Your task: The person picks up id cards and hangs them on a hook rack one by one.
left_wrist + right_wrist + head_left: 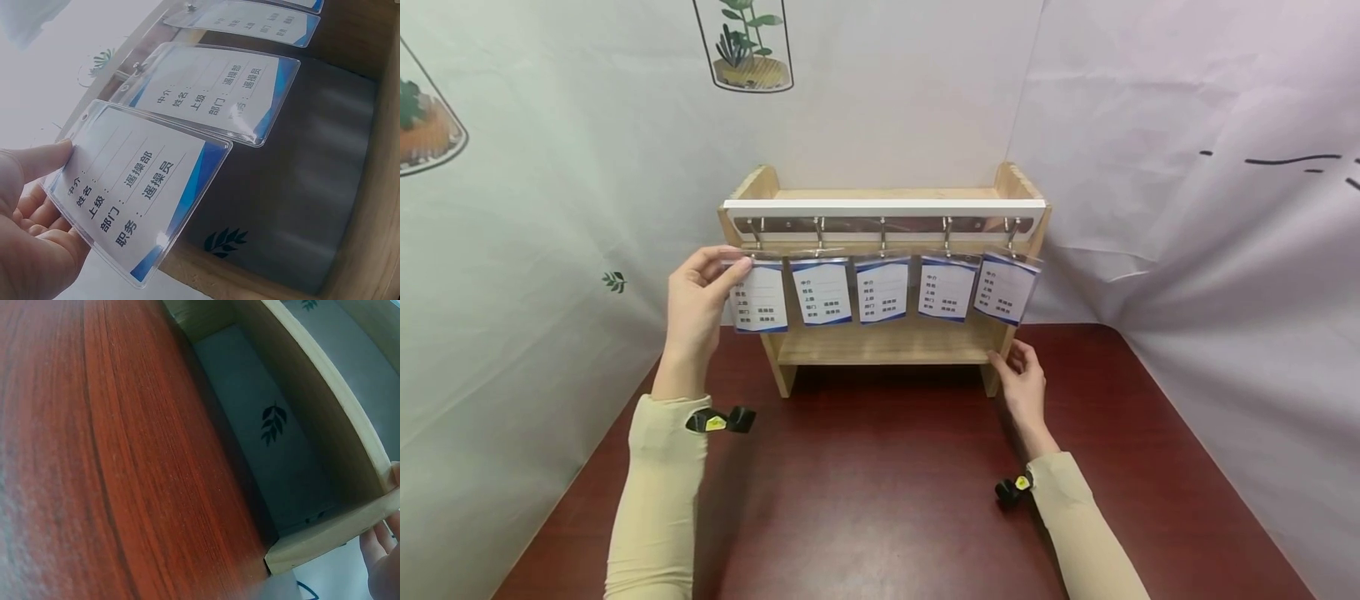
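Observation:
My left hand (694,296) pinches the upper left corner of a clear badge holder (762,302), thumb in front and fingers behind. The white card inside, with blue corners and printed characters, faces the camera in the left wrist view. This badge hangs at the left end of a row of several similar badges (883,292) on metal hooks (820,233). Low on the right, my right hand (1026,387) grips the side panel (334,534) of the wooden shelf (887,343), thumb on the inner side and fingers round the outside.
The shelf stands at the back of a dark red table (880,483). A white rail (883,204) with the hook strip runs across its upper front. Pale printed fabric (1187,250) hangs behind and at both sides.

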A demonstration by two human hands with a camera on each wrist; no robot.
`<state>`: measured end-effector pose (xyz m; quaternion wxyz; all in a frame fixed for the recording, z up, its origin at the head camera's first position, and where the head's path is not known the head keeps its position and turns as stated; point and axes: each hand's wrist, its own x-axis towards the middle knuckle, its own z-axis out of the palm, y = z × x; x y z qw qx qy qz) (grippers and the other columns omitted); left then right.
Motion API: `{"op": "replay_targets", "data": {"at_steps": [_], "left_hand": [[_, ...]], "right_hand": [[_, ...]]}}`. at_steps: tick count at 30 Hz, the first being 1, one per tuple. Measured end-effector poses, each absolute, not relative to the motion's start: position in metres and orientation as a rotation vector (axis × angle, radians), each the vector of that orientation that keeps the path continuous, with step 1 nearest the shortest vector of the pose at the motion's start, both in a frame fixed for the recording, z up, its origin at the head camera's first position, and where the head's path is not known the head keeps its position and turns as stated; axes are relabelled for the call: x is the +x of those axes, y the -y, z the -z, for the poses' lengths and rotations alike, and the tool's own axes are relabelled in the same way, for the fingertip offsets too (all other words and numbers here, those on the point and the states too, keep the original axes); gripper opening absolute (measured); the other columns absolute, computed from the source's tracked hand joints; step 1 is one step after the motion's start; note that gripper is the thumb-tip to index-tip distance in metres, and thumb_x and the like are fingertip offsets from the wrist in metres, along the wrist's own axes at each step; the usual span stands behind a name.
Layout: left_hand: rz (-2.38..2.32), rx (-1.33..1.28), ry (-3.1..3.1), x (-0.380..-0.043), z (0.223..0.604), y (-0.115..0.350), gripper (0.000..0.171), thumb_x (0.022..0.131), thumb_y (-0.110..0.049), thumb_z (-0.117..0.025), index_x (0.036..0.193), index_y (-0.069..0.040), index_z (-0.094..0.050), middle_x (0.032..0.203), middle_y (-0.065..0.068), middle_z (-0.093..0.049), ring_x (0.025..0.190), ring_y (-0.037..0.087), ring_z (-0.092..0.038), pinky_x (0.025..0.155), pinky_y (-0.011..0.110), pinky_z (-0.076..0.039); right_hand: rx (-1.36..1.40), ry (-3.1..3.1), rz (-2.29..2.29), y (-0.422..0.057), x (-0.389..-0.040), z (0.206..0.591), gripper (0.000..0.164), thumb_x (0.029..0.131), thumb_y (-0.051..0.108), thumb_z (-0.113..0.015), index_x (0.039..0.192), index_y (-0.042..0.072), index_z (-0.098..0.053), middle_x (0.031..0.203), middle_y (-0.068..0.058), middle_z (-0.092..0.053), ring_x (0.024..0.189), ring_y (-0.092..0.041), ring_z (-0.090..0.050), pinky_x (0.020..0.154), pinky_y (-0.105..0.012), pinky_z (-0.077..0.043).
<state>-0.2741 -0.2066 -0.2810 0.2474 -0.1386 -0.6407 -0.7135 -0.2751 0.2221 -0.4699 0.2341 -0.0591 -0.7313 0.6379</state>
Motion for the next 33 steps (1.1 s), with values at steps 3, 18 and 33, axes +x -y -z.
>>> {"op": "replay_targets", "data": {"at_steps": [3, 18, 33], "left_hand": [[1.956, -0.371, 1.743, -0.2748, 0.2810, 0.2065, 0.019, 0.088, -0.010, -0.079, 0.104, -0.004, -0.071, 0.090, 0.002, -0.075, 0.082, 0.015, -0.062, 0.069, 0.026, -0.046], [1.988, -0.299, 1.733, -0.2773, 0.2812, 0.2046, 0.009, 0.090, -0.011, -0.077, 0.096, -0.008, -0.073, 0.083, -0.001, -0.073, 0.074, 0.011, -0.059, 0.060, 0.021, -0.041], [2.010, -0.280, 1.722, -0.2789, 0.2804, 0.1978, 0.007, 0.091, -0.013, -0.077, 0.094, -0.008, -0.073, 0.083, -0.001, -0.073, 0.073, 0.012, -0.062, 0.062, 0.022, -0.048]], "right_hand": [[-0.158, 2.009, -1.756, -0.2215, -0.2755, 0.4679, 0.049, 0.095, 0.024, -0.073, 0.134, 0.000, -0.055, 0.133, -0.020, -0.061, 0.117, -0.026, -0.058, 0.079, -0.012, -0.047], [-0.159, 1.993, -1.768, -0.2198, -0.2762, 0.4683, 0.047, 0.094, 0.022, -0.073, 0.133, 0.001, -0.055, 0.131, -0.019, -0.062, 0.115, -0.024, -0.059, 0.078, -0.013, -0.048], [-0.177, 1.975, -1.783, -0.2203, -0.2748, 0.4693, 0.047, 0.094, 0.022, -0.074, 0.133, 0.002, -0.056, 0.130, -0.017, -0.062, 0.112, -0.019, -0.059, 0.078, -0.013, -0.048]]}}
